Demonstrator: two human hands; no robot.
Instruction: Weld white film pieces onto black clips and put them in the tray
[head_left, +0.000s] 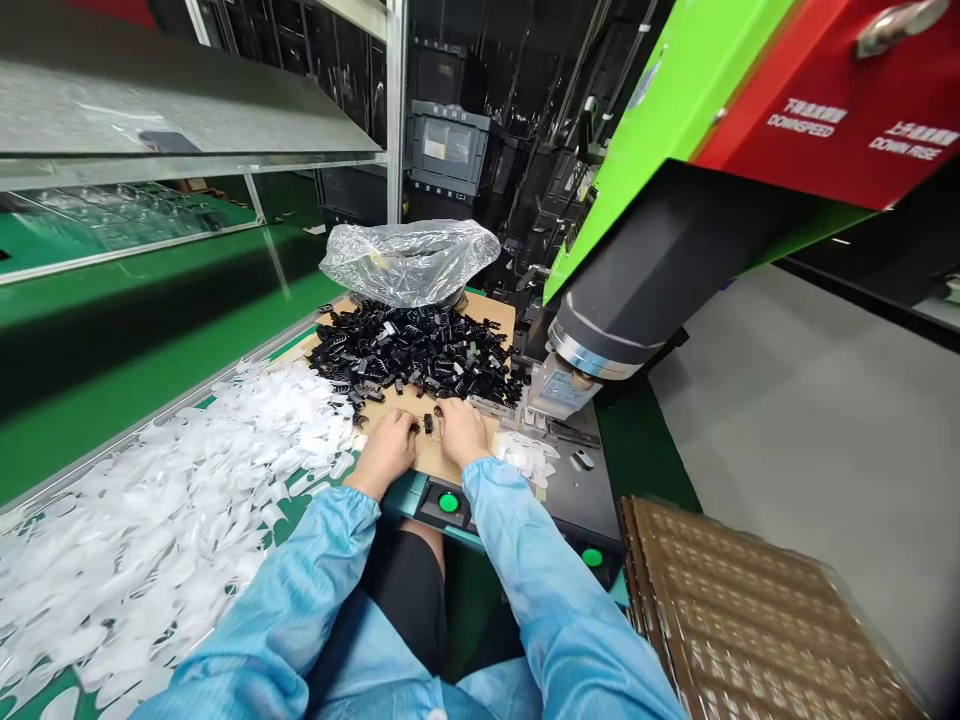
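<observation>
My left hand [388, 448] is over a tan cardboard sheet [433, 460], its fingers closed at a small black plastic part [415, 427]. Opposite it, my right hand [463, 432] has bent fingers pinched together, with a dark bit showing at the tips, likely a similar part. Between the two hands a black plastic clip-like piece [428, 424] lies on the cardboard. Just beyond the fingertips rises a heap of black plastic parts [412, 350]. The palms and most finger undersides are hidden.
White translucent pieces [187, 500] cover the left tabletop; a smaller white pile [526, 456] sits right. A green-and-red press [630, 250] overhangs the right side. Green buttons [448, 502] line the front edge. A clear plastic bag [411, 262] stands behind; brown trays [765, 610] are stacked right.
</observation>
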